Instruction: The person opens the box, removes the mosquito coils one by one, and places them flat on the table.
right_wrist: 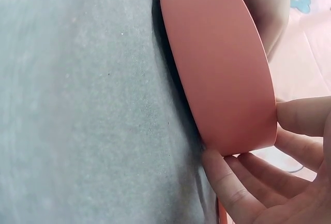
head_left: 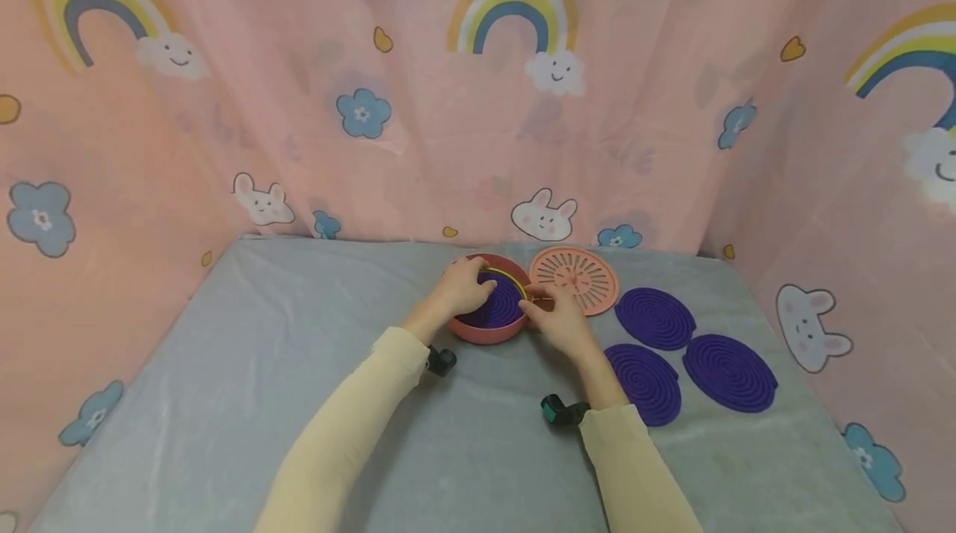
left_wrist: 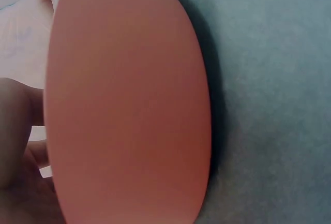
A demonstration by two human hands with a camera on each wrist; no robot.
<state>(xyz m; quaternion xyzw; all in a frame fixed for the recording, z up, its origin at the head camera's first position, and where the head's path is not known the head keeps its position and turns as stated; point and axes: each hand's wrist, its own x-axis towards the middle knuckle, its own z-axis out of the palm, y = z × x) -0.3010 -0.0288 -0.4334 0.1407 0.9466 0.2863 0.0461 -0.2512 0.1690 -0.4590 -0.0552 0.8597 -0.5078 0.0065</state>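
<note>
A round coral-coloured box (head_left: 487, 334) stands on the table with a purple spiral coil (head_left: 496, 310), like a mosquito coil, lying inside. Along the coil's far right edge runs a thin yellow band (head_left: 511, 276). My left hand (head_left: 457, 288) reaches over the box's far left rim, its thumb and fingertips at the coil; whether they pinch it is hidden. At the right side, my right hand (head_left: 558, 321) grips the box. In the right wrist view its fingers (right_wrist: 232, 188) bend around the outer wall, with a fingertip low near the table. The left wrist view mostly shows the box's wall (left_wrist: 129, 100).
Right behind the box lies a flat coral slotted lid (head_left: 597, 300). Farther right are three more purple coils, one nearest the right forearm (head_left: 646, 383), one behind (head_left: 656, 318) and one rightmost (head_left: 730, 373). A pink patterned curtain (head_left: 418, 176) borders the grey-covered table (head_left: 224, 400).
</note>
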